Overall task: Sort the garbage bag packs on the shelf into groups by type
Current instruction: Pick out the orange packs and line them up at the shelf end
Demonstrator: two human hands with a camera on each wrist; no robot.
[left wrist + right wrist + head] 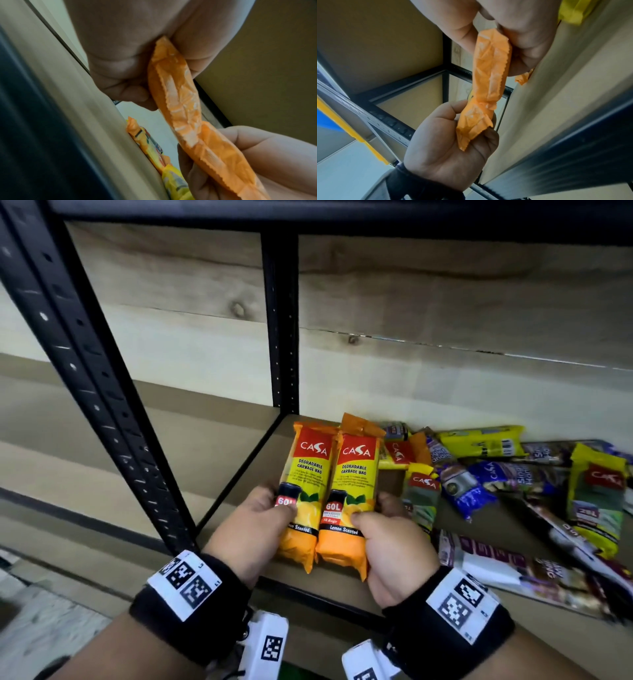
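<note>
Two orange lemon-scented garbage bag packs are shown held side by side, upright and touching, over the left front part of the shelf (239,474). The left pack (303,491) is gripped at its lower half by the left hand (253,529), the thumb laid across the "60L" mark and the other fingers wrapped behind. The right pack (349,501) is gripped likewise by the right hand (394,549), thumb on its front and fingers curled round its right edge. In both wrist views, the crimped bottom seams of the two packs are seen from below, each pinched in its own hand, as with the left pack's seam (175,83) in the left wrist view. A loose heap of other packs is seen lying on the shelf to the right: yellow and green packs (596,501), blue packs (462,491) and further orange ones (397,450), lying at mixed angles. The shelf is framed by black perforated uprights (85,378), with a wood-grain wall (445,302) behind.
</note>
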